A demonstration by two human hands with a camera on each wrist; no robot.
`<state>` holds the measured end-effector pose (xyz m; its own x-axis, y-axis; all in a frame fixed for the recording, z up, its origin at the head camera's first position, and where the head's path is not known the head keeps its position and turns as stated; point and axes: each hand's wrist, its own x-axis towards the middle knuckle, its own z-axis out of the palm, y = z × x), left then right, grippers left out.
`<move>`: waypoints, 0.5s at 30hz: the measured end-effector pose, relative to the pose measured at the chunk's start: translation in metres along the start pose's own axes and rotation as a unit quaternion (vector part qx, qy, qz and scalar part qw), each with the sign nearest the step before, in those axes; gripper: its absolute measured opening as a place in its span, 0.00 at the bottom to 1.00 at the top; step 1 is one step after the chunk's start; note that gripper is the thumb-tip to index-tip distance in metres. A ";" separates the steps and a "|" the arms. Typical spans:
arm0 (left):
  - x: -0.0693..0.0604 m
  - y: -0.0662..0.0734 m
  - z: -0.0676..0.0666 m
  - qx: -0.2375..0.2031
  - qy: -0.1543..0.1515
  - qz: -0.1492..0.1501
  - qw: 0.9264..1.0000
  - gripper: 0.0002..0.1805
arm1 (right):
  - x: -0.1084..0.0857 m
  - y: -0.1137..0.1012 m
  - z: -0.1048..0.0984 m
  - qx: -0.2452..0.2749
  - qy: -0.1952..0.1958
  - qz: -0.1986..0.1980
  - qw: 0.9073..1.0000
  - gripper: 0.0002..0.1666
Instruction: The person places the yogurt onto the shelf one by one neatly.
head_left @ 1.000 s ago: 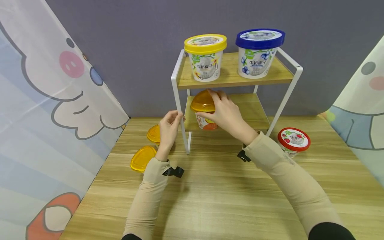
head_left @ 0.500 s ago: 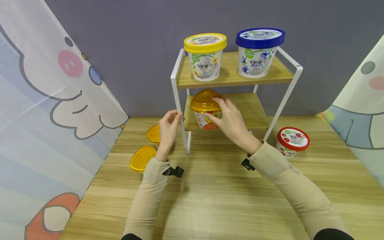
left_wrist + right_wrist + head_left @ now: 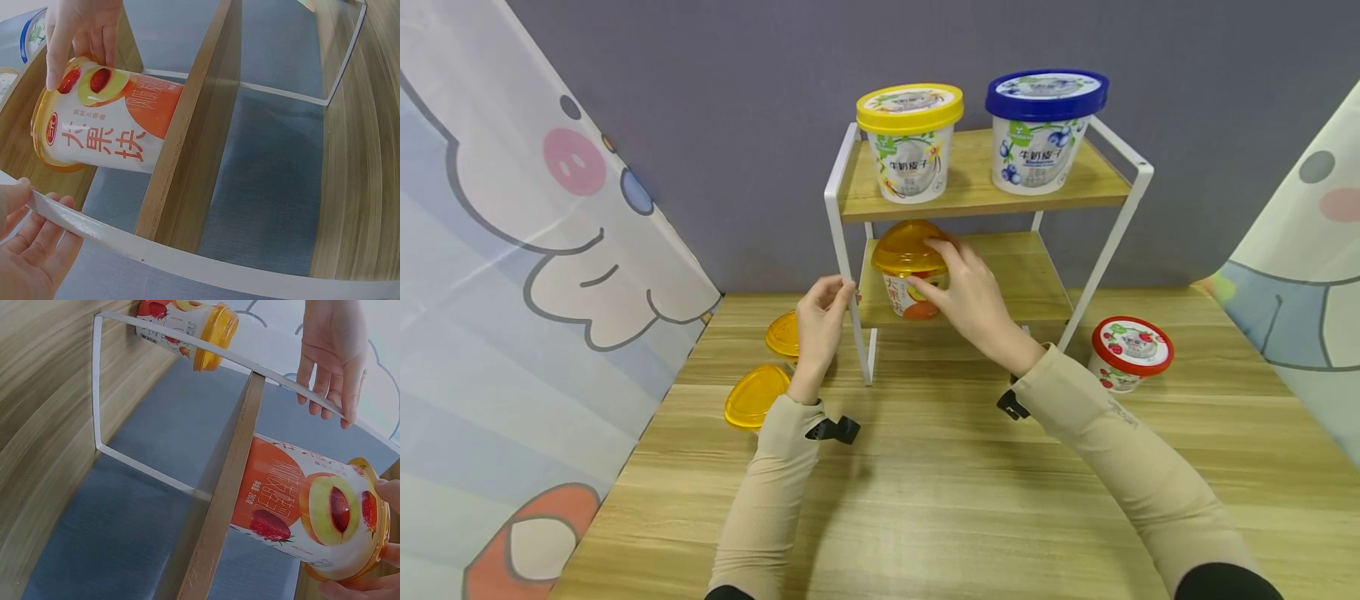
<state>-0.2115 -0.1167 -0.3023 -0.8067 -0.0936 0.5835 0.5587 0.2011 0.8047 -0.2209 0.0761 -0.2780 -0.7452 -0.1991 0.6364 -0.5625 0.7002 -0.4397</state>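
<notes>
A fruit yogurt cup (image 3: 910, 287) with a domed orange lid stands on the lower board of a small two-tier shelf rack (image 3: 985, 200), near its left side. My right hand (image 3: 973, 304) holds this cup by the lid, thumb in front and fingers over the right side. In the right wrist view its fingertips (image 3: 390, 553) lie along the lid's rim. My left hand (image 3: 822, 321) grips the white front-left leg of the rack. The left wrist view shows the thumb and fingers on either side of that white bar (image 3: 94, 228).
On the upper board stand a yellow-lidded tub (image 3: 910, 150) and a blue-lidded tub (image 3: 1041, 137). A red-lidded tub (image 3: 1131, 354) stands on the table right of the rack. Two more orange-lidded cups (image 3: 757, 397) stand left, partly behind my left arm. A grey wall (image 3: 760, 167) rises behind.
My right hand drew back rightward from the cup's lid, uncovering more of it, then shifted slightly left again. The cup has barely moved. My left hand stays on the rack leg.
</notes>
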 end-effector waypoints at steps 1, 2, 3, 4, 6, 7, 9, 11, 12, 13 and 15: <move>0.000 0.000 0.000 -0.001 0.000 -0.001 1.000 0.09 | 0.000 0.000 0.000 0.000 -0.001 0.001 1.000 0.33; 0.000 0.000 0.000 -0.001 -0.001 -0.001 1.000 0.09 | 0.001 0.000 0.001 0.000 -0.002 0.002 1.000 0.33; 0.000 0.000 0.000 -0.002 0.000 -0.003 1.000 0.09 | 0.001 0.001 0.001 0.001 -0.002 0.002 1.000 0.33; 0.000 0.000 0.000 -0.002 -0.001 -0.004 1.000 0.09 | 0.001 0.001 0.001 0.001 -0.003 0.002 1.000 0.33; 0.000 0.000 0.000 -0.003 0.000 -0.007 1.000 0.09 | 0.002 0.001 0.001 0.002 -0.004 0.002 1.000 0.33; 0.001 0.000 0.000 -0.002 0.000 -0.009 1.000 0.09 | 0.002 0.001 0.001 0.003 -0.004 0.002 1.000 0.33; 0.000 0.000 0.000 -0.001 -0.001 -0.012 1.000 0.10 | 0.003 0.001 0.001 0.003 -0.005 0.003 1.000 0.33; 0.000 0.000 0.000 0.001 -0.001 -0.013 1.000 0.10 | 0.003 0.001 0.001 0.002 -0.007 0.005 1.000 0.34; 0.000 0.001 0.000 0.001 -0.001 -0.014 1.000 0.10 | 0.003 0.001 0.001 0.002 -0.008 0.005 1.000 0.34; 0.000 0.001 0.000 0.002 -0.001 -0.014 1.000 0.10 | 0.003 0.001 0.001 0.001 -0.010 0.006 1.000 0.34; 0.000 0.001 -0.001 0.002 -0.002 -0.014 1.000 0.10 | 0.003 0.001 0.000 0.000 -0.013 0.007 1.000 0.34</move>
<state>-0.2112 -0.1171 -0.3014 -0.8224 -0.0962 0.5608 0.5354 0.2029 0.8199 -0.2239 0.0755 -0.2763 -0.7619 -0.2066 0.6139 -0.5523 0.7024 -0.4490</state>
